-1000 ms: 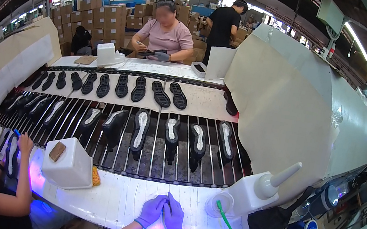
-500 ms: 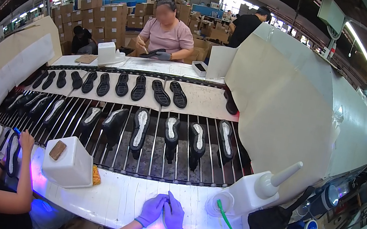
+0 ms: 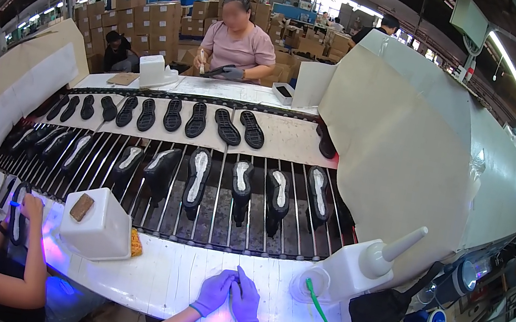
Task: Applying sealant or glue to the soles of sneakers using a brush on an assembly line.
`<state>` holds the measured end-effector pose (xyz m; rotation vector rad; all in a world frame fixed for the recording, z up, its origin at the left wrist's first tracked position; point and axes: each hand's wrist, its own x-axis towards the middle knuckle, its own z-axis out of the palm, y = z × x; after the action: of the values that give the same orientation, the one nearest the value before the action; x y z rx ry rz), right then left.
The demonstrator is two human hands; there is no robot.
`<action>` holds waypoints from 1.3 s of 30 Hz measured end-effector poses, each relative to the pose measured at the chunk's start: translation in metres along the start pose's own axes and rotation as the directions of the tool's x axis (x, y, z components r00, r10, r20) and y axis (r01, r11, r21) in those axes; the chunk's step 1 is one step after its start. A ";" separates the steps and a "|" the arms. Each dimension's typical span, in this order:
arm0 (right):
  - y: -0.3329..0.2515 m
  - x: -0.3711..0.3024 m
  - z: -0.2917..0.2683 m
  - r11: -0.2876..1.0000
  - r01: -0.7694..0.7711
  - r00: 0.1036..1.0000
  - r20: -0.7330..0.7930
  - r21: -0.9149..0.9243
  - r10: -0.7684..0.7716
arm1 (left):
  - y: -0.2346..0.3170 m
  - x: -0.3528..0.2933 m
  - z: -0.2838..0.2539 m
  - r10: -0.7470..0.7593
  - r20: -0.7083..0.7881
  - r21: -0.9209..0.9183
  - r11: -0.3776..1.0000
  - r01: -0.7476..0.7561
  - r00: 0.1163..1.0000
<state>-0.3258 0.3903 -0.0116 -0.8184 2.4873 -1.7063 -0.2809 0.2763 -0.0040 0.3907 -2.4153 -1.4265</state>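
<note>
My left hand (image 3: 213, 292) and my right hand (image 3: 245, 299), both in light purple-looking gloves, rest together at the near edge of the white worktable (image 3: 159, 288). Their fingers are closed and meet at the tips; no object shows between them. To their right stands a small whitish pot (image 3: 298, 290) with a green-handled tool (image 3: 317, 304) leaning out of it. A large white squeeze bottle (image 3: 360, 265) with a long nozzle stands just behind the pot. Beyond my hands, black shoe uppers (image 3: 197, 181) with white-coated undersides lie on the conveyor's metal rods.
Black soles (image 3: 196, 120) line a pale shelf above the rods. A white box-like container (image 3: 96, 225) stands left on the table. At far left a co-worker's hand (image 3: 32, 207) works on a shoe. Across, another person (image 3: 240, 47) brushes a sole. A big beige hood (image 3: 401, 131) covers the right.
My hands stay in place, with the view shifting slightly. The co-worker's hand at left has moved down on the shoe. The person in the background at right has moved right, further behind the hood.
</note>
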 end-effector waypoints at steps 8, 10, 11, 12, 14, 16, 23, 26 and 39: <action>0.000 0.001 -0.001 1.000 0.008 1.000 -0.013 0.001 -0.008 | 0.000 0.000 0.002 -0.011 -0.015 -0.014 1.000 0.011 1.000; -0.002 0.001 -0.002 1.000 -0.004 1.000 -0.007 0.014 0.005 | 0.000 -0.001 0.003 -0.020 -0.022 -0.018 1.000 0.020 1.000; -0.002 0.001 -0.002 1.000 -0.006 1.000 -0.007 0.014 0.006 | -0.002 -0.001 0.003 -0.019 -0.036 -0.018 1.000 0.018 0.999; -0.003 0.001 -0.003 1.000 -0.003 1.000 -0.005 0.013 0.003 | -0.003 -0.001 0.004 -0.016 -0.048 -0.017 1.000 0.015 0.999; -0.002 0.001 -0.003 1.000 -0.001 1.000 -0.003 0.012 0.001 | -0.004 -0.001 0.004 -0.042 -0.038 -0.038 0.998 0.040 0.998; -0.002 0.001 -0.004 0.999 0.022 1.000 -0.003 0.038 -0.022 | -0.003 -0.001 0.003 -0.066 -0.023 -0.059 0.996 0.065 0.998; 0.003 0.000 -0.003 0.995 -0.021 1.000 -0.014 0.095 0.022 | -0.002 0.000 0.006 -0.094 -0.026 0.032 0.995 0.095 0.995; 0.006 0.004 -0.007 0.997 -0.003 1.000 0.008 0.078 0.003 | -0.007 0.000 0.008 -0.098 -0.043 0.051 0.994 0.100 0.994; 0.068 0.254 -0.113 0.973 -0.015 0.977 -0.211 -0.232 -0.035 | -0.003 0.004 0.009 -0.070 0.028 -0.174 0.982 0.074 0.997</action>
<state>-0.6059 0.3984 0.0444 -0.6943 2.8732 -1.6052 -0.2879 0.2810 -0.0099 0.4262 -2.2896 -1.6669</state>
